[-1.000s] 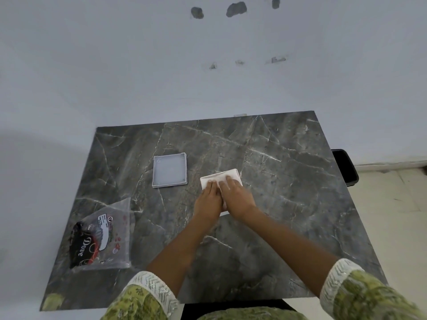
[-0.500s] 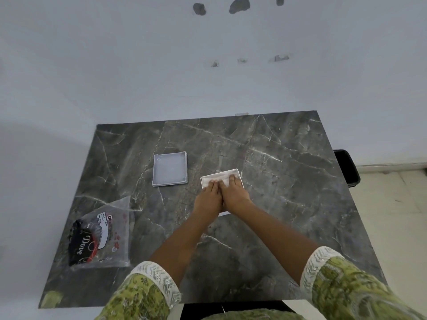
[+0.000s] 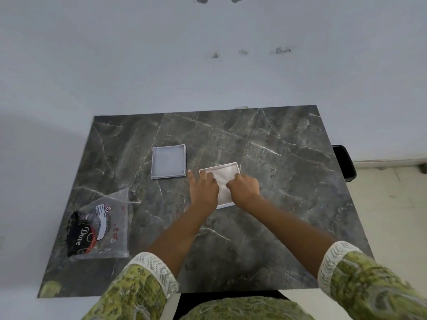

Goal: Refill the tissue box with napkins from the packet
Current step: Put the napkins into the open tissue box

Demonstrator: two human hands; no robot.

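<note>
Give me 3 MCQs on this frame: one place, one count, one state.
1. Where is the lid relative to the box?
A. on top of it
B. to its left, apart
C. on the floor

2. How many hands are at the box?
A. none
B. one
C. two

3. What state is the box in?
A. open, napkins showing
B. closed
C. open, bare inside

Answers:
1. B: the lid lies flat on the table, with a gap between it and the box.
2. C: the left hand and right hand both rest on it.
3. A: white napkins fill the uncovered box.
</note>
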